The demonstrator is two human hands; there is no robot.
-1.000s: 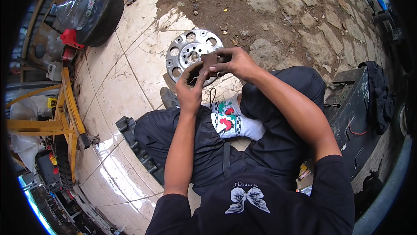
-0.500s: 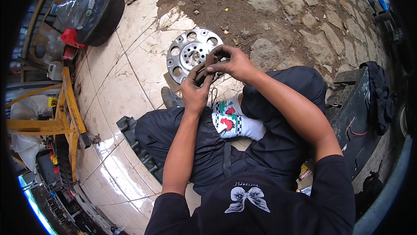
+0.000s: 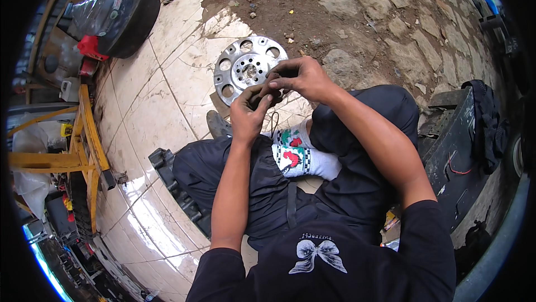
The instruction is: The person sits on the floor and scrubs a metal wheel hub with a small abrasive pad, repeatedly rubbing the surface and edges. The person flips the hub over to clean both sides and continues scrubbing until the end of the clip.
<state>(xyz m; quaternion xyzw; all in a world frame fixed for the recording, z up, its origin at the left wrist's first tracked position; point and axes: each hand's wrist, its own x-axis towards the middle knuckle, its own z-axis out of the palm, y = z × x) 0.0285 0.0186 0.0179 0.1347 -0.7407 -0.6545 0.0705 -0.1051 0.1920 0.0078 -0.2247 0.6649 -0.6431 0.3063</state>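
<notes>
My left hand (image 3: 249,113) and my right hand (image 3: 304,80) meet in front of me, both dark with grime. Pinched between their fingertips is a small brown strip (image 3: 269,86), perhaps folded sandpaper; my fingers cover most of it. Just beyond them a round metal flywheel (image 3: 234,73) lies on the floor, with large holes near its rim and a ring of small dark holes around its centre. Neither hand appears to touch it. A thin dark cord loop (image 3: 274,120) shows below my fingers.
I sit cross-legged on a tiled floor (image 3: 173,89). A dark ribbed engine part (image 3: 167,168) lies by my left leg. Yellow stand (image 3: 92,134) and black tub (image 3: 134,25) are to the left. Dirt and stones (image 3: 340,3) lie ahead; a dark metal box (image 3: 452,151) stands right.
The brown strip, upright and plainly visible before, is now tilted and mostly covered by my fingers. My right hand has lowered slightly. The flywheel has not moved.
</notes>
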